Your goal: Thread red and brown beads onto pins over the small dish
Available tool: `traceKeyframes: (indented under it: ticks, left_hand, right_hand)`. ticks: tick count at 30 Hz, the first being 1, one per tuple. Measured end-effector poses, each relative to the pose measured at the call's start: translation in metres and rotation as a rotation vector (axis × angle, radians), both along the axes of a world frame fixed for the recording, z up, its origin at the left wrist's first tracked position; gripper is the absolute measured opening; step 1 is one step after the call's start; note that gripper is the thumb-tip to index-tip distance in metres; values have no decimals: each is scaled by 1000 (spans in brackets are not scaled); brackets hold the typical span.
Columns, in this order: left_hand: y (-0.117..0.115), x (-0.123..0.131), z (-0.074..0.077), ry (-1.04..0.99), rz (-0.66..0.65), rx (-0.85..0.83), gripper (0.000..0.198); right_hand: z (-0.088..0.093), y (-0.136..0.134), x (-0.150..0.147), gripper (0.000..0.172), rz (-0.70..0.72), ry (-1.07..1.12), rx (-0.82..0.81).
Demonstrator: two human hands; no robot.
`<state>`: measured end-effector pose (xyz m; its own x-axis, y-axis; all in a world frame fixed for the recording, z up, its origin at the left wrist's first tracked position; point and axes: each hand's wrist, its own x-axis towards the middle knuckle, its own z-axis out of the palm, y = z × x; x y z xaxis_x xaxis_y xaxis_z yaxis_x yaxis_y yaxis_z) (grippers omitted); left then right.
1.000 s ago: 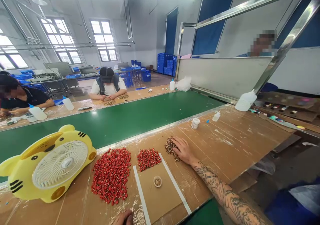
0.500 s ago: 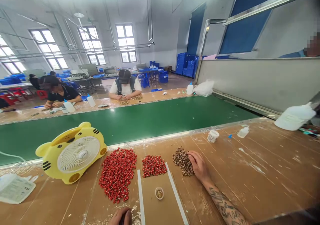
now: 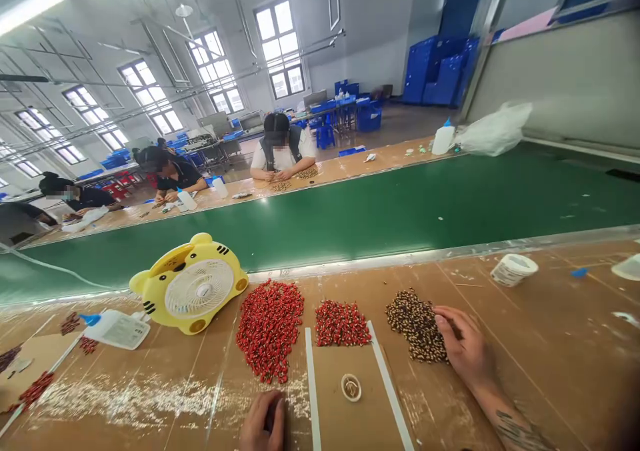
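Note:
My right hand (image 3: 467,347) rests at the right edge of a pile of small dark-and-gold pieces (image 3: 415,324). Its thumb and fingertips come together against the pile, and what they pinch is too small to make out. Near the bottom edge, my left hand (image 3: 263,421) lies on the table with fingers curled in, their contents hidden. Ahead of it spreads a large heap of small red pieces (image 3: 271,331). A smaller red heap (image 3: 343,323) sits at the top of a brown board (image 3: 350,424) with white side strips. On that board stands a small round cup (image 3: 351,387).
A yellow animal-shaped fan (image 3: 197,287) and a white bottle with blue tip (image 3: 123,329) stand left. A white tub (image 3: 515,269) is at right. Beyond runs a green conveyor belt (image 3: 350,214), with several people seated along its far side.
The camera view has turned, so the scene sits tilted and more of the left side shows. My right hand stays at the dark-and-gold pile; more of my left hand is visible.

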<state>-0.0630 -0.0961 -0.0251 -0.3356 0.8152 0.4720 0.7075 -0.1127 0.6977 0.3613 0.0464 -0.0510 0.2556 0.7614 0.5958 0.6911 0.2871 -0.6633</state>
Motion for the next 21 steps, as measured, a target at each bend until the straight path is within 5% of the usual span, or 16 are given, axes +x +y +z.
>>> traceKeyframes:
  ticks: [9, 16, 21]
  left_hand:
    - [14, -6, 16, 223, -157, -224, 25]
    - [33, -13, 24, 363, -319, -270, 24]
    - [34, -18, 22, 379, -338, -253, 19]
  right_hand:
    - [20, -13, -11, 13, 15, -124, 84]
    - [48, -46, -65, 11, 468, 64, -123]
    - [68, -43, -116, 13, 793, 100, -304]
